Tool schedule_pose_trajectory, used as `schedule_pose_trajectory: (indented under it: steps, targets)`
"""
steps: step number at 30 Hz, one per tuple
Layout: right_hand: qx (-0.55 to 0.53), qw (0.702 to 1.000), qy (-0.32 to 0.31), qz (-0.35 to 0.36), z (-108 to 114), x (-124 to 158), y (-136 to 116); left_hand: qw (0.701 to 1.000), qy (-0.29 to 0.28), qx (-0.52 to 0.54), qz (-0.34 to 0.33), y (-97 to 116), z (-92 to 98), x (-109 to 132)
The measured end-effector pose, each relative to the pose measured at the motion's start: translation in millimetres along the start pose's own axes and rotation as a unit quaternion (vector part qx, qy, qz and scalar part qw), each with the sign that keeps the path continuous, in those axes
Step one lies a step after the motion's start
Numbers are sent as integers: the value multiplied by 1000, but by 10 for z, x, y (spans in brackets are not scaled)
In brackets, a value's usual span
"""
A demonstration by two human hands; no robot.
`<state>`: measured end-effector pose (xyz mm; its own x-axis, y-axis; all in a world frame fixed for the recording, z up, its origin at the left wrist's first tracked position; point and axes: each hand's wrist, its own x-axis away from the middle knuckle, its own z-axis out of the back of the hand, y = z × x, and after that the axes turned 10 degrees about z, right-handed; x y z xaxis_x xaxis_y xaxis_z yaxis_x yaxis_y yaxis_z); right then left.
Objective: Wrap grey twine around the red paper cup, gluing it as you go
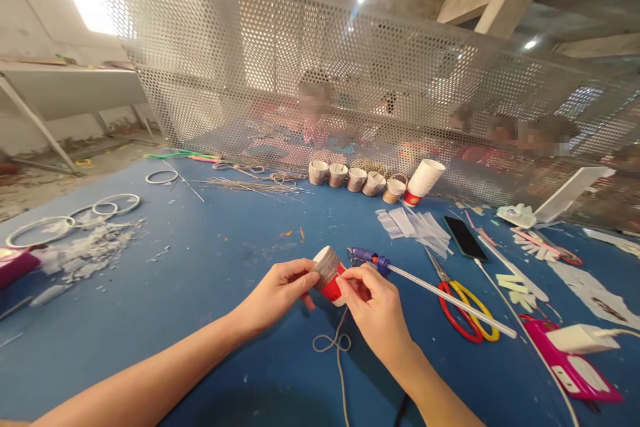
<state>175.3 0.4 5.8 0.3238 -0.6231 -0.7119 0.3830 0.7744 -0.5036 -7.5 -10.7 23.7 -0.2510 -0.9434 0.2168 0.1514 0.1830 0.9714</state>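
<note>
A red paper cup [330, 275], partly wound with grey string, lies on its side between both hands above the blue table [210, 260]. My left hand [280, 290] grips the wound end with fingers closed round it. My right hand [373, 303] pinches the string against the cup's red part. The loose grey string [337, 347] hangs down and loops on the table below the cup. A glue gun [373, 259] with a long clear glue stick lies just behind my right hand.
Red and yellow scissors [463, 310], a black phone [464, 238], white paper strips [415, 223], a pink power strip [570, 360], a row of string-wrapped cups [357, 179], a stack of paper cups [424, 181], white rings [75, 217]. People sit behind the perforated screen [350, 80].
</note>
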Motion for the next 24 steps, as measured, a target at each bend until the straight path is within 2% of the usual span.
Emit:
schedule_pose_trajectory:
  steps: [6, 10, 14, 18, 24]
  targets:
    - [35, 999, -4, 31, 6, -4, -12, 1000, 20, -6, -21, -4, -33, -3]
    - [68, 996, -9, 55, 26, -17, -6, 1000, 27, 2, -4, -20, -80, -5]
    - [91, 994, -19, 64, 35, -18, -5, 999, 32, -33, 6, -36, -96, 5]
    - [85, 994, -27, 70, 23, -11, -21, 997, 45, -66, 4, -45, -96, 4]
    - [53, 996, -35, 69, 13, 7, -55, 999, 43, -34, -1, -65, -113, -13]
